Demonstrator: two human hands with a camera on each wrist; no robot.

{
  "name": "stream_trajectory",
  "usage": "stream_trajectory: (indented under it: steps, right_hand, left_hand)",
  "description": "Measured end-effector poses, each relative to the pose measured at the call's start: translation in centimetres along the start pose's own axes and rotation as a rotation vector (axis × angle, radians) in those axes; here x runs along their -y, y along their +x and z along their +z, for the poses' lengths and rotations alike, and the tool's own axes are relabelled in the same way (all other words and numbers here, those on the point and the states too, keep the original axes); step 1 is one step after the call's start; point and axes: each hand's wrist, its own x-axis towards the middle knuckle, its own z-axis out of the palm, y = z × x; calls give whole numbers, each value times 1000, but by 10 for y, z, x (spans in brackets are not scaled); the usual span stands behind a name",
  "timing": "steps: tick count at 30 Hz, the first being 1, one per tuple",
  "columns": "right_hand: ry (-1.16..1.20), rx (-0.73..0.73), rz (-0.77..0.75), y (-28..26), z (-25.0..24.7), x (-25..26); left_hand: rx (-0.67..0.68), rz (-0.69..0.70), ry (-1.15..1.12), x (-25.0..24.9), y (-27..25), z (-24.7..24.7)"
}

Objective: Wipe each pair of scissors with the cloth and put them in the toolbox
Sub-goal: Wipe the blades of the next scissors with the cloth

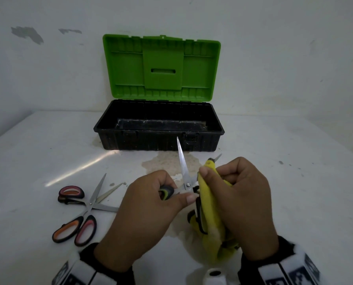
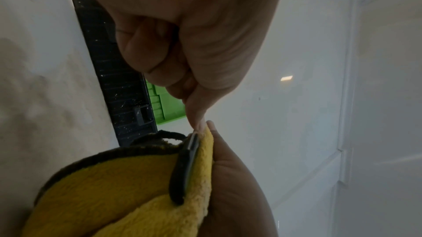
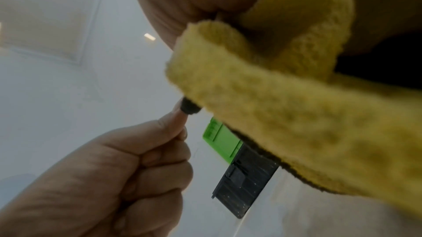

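Observation:
An open pair of scissors (image 1: 183, 167) with black and yellow-green handles is held above the table. My left hand (image 1: 177, 197) grips one handle loop (image 1: 166, 193). One blade points up toward the toolbox; the other runs under the yellow cloth (image 1: 209, 214), its tip (image 1: 218, 156) showing beyond the cloth. My right hand (image 1: 210, 175) pinches the cloth round that blade. In the left wrist view the second black handle (image 2: 184, 168) lies against the cloth (image 2: 114, 195). The right wrist view shows the cloth (image 3: 274, 100) close up and my left hand (image 3: 114, 177) curled.
The toolbox (image 1: 159, 140) stands open at the back centre, black tub with a green lid (image 1: 161, 64) leaning on the wall. Two more pairs of scissors (image 1: 89, 204) with pink and orange handles lie crossed on the white table (image 1: 294, 182) at the left. A brownish stain (image 1: 165, 161) marks the table before the toolbox.

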Motion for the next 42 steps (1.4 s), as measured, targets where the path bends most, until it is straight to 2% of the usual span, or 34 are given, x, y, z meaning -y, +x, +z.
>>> stream_trajectory:
  steps: [6,11,16,20,25,30,35,39,42]
  right_hand:
    - [0,83,-6,-3,2,5]
    - [35,-20,-5,13,-3,2]
    - [49,49,-29,6,5,7]
    - [120,-53,37,16,3,3]
    - [79,81,-19,4,8,8]
    - [160,5,46,14,4,5]
    - [130,121,33,3,10,5]
    - [221,24,104,16,6,3]
    - [213,51,86,13,7,3]
  left_hand:
    - [17,21,20,1,6,-3]
    - [-3,85,2,1,10,-3]
    - [-20,103,-33,3,14,-6]
    - [-28,104,-19,6,11,-2]
    - [-28,97,-30,8,9,-9]
    - [-25,96,-24,7,7,-9]
    - [-16,95,-10,6,9,-12]
    - [-17,97,-10,5,8,-9]
    - [-15,92,-14,5,9,-11]
